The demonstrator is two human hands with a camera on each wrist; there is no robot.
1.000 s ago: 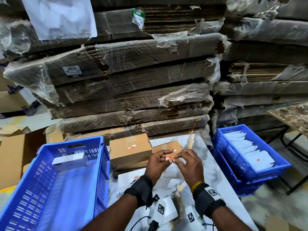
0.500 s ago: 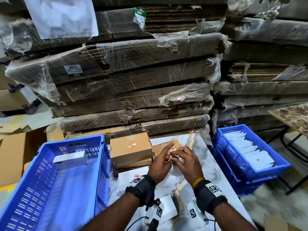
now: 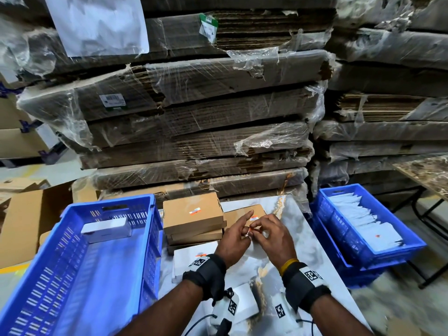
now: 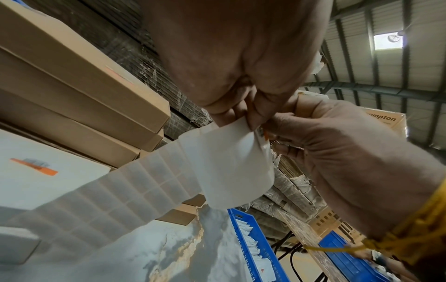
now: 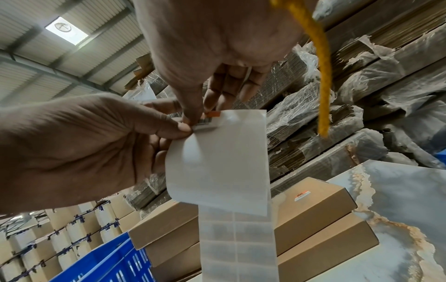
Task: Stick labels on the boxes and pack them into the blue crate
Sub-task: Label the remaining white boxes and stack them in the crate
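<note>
One white box (image 3: 106,230) is held in the blue crate (image 3: 72,275) at the left; a second blue crate (image 3: 368,229) at the right is filled with white packets. A stack of what appear to be three brown boxes (image 3: 192,215) is seen on the marbled table (image 3: 312,251). The label strip (image 5: 231,171), hanging lengthwise downward, is pinched by the left hand (image 3: 234,240), while an orange-edged label (image 5: 208,119) at its top edge is pinched by the right hand (image 3: 271,235).

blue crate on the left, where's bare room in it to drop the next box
The big blue plastic crate holds one white box against its far wall; the floor from there to the near end is bare. The marble table beside it is crowded with stacked brown cardboard boxes and both hands.
</note>
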